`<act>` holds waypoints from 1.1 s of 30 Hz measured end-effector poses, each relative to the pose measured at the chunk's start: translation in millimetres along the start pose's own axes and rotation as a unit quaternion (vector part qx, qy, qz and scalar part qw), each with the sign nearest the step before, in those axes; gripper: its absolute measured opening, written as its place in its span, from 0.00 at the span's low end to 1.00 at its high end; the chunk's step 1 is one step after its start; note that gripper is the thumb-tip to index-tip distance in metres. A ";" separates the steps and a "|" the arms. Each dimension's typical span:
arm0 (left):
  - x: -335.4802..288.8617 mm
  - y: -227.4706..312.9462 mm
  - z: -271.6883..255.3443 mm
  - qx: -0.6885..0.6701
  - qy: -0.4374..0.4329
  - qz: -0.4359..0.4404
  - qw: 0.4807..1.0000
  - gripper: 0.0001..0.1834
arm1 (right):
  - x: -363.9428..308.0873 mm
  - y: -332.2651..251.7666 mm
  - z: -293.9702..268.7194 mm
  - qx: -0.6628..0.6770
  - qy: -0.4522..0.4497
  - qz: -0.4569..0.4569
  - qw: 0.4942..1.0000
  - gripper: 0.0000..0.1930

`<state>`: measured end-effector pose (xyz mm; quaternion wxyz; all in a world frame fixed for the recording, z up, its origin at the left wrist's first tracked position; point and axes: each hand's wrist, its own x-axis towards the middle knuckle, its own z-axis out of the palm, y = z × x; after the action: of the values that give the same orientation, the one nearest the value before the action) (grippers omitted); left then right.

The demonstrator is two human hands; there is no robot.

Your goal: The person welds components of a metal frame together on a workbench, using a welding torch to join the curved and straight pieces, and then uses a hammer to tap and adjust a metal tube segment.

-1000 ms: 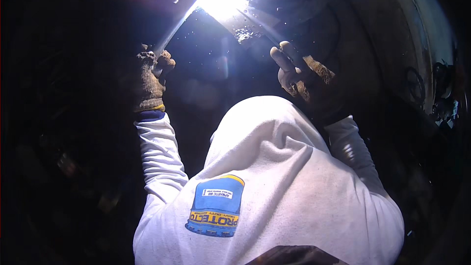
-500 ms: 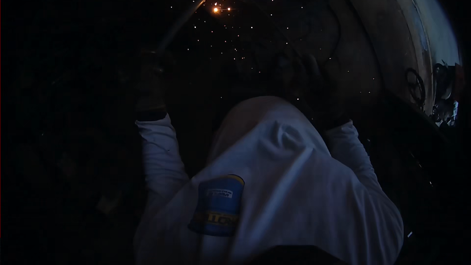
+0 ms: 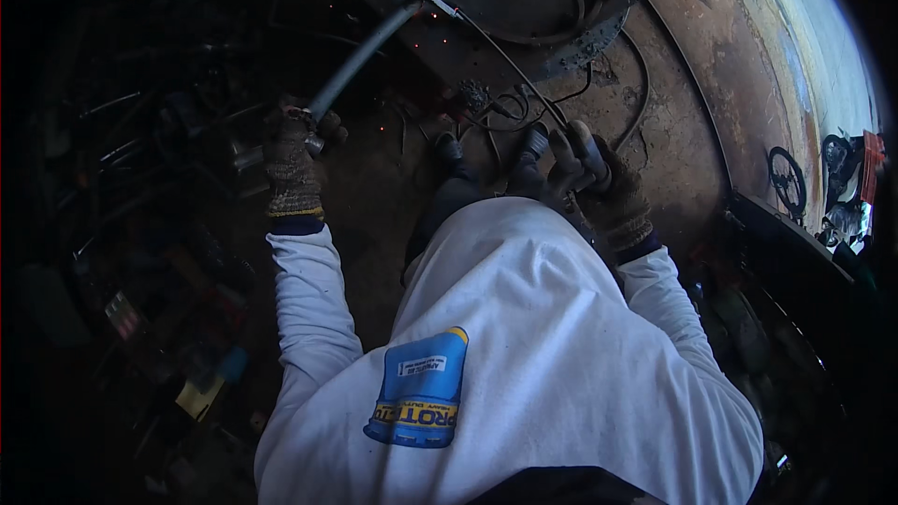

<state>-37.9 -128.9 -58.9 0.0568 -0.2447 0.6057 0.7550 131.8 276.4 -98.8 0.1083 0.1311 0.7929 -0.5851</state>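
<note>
Left hand (image 3: 295, 166), right hand (image 3: 610, 189) — forward, apart

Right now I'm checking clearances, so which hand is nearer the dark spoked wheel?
Right. In the picture, the right hand lies left of the wheel; the left hand is much farther left.

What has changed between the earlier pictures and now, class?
The white glare has gone, leaving a few red sparks. The right hand has drawn slightly back and rightward. Nothing was released: the left hand still grips the grey tube; the right, the thin rod.
</note>
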 end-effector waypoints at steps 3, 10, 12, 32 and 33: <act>3.7 -1.5 -2.5 0.016 -0.007 0.002 1.000 0.12 | 1.1 1.9 -0.3 0.039 -0.011 0.016 0.999 0.27; 14.3 -12.3 -16.2 -0.018 -0.024 0.009 1.000 0.12 | -1.2 1.8 -1.4 0.036 -0.010 0.003 0.999 0.28; 15.6 -15.9 -16.4 -0.037 -0.017 0.014 0.999 0.11 | -1.4 3.8 -6.1 0.010 -0.032 0.013 0.999 0.29; 14.7 -15.8 -18.1 -0.038 -0.037 0.012 0.999 0.12 | -10.4 -1.1 -8.5 0.053 0.011 -0.004 0.999 0.33; 14.1 -15.7 -18.3 -0.041 -0.037 0.012 0.998 0.12 | -10.8 -2.5 -9.2 0.055 0.005 -0.006 0.998 0.33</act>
<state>-38.7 -145.1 -81.7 0.0598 -0.2117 0.5746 0.7883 140.9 283.5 -90.4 0.0934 0.1350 0.7610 -0.6277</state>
